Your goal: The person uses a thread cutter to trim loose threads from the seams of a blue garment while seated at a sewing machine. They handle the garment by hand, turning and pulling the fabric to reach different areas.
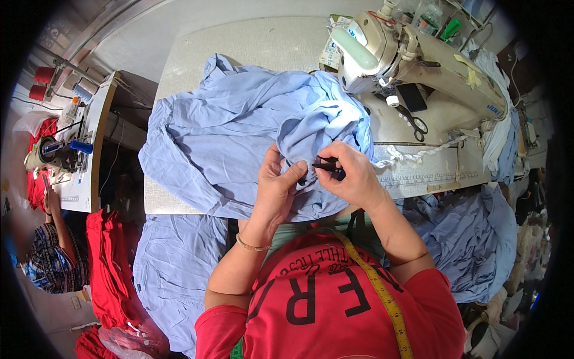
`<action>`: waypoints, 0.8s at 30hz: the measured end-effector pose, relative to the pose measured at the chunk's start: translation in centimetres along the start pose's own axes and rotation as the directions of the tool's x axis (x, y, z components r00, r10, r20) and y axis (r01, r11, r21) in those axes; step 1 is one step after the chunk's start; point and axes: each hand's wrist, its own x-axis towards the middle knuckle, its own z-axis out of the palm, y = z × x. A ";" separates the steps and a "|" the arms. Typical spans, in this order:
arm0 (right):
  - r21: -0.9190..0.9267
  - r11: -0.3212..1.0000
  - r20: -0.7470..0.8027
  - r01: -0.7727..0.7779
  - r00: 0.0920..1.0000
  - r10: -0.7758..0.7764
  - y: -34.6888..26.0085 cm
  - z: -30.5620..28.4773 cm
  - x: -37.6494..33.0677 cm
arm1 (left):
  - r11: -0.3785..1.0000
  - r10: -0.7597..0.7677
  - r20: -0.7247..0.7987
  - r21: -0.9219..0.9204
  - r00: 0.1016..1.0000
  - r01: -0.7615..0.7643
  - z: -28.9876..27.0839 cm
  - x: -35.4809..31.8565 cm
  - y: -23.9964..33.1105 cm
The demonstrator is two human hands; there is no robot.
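One blue garment (239, 137), lengthwise left to right, bunched rightward

Light-blue, thin woven cloth garment (221, 137): spread wide across the pale speckled tabletop (188, 51), heavily creased, long soft folds running sideways. Left end flatter, with a puckered edge; right end bunched into a raised, rounded heap of loops. Near side reaches the table's front edge and drops slightly over it. A fold of the heap is pinched in the left hand (278, 179). Small black slender tool (326, 166): gripped in the right hand (351, 173), close against the cloth, pointing leftward; partly hidden by fingers, exact kind unclear.
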 end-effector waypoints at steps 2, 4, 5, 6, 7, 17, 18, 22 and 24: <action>-0.099 0.987 -0.005 0.130 0.991 -0.131 0.5 0.0 0.0 | 1.000 -0.003 -0.009 0.000 1.000 0.003 0.1 0.0 0.0; -0.178 0.960 -0.007 0.216 0.975 -0.221 0.9 0.3 -0.1 | 1.000 -0.004 -0.013 0.001 1.000 0.004 0.1 -0.1 0.0; -0.209 0.948 -0.010 0.238 0.969 -0.246 1.1 0.5 -0.3 | 1.000 -0.005 -0.011 0.001 1.000 0.005 0.2 0.0 0.0; -0.240 0.935 -0.012 0.259 0.963 -0.270 1.2 0.6 -0.4 | 1.000 -0.006 -0.009 0.001 1.000 0.006 0.2 0.0 0.0; -0.246 0.931 -0.013 0.268 0.960 -0.279 1.3 0.6 -0.4 | 1.000 -0.008 -0.009 0.002 1.000 0.008 0.1 0.0 0.0; -0.143 0.963 0.008 0.230 0.973 -0.232 1.2 0.6 -0.3 | 0.996 0.033 -0.025 0.082 0.999 -0.031 0.4 -0.2 0.4; -0.093 0.977 0.015 0.193 0.981 -0.192 1.1 0.6 -0.2 | 0.994 0.042 -0.021 0.097 0.999 -0.040 0.4 -0.2 0.5; -0.038 0.992 0.015 0.118 0.993 -0.118 0.7 0.5 -0.1 | 0.992 0.033 -0.031 0.122 0.999 -0.029 0.0 0.0 0.5; -0.039 0.992 0.019 0.119 0.993 -0.118 0.6 0.4 -0.1 | 0.991 0.020 -0.030 0.132 0.999 -0.016 -0.3 0.1 0.2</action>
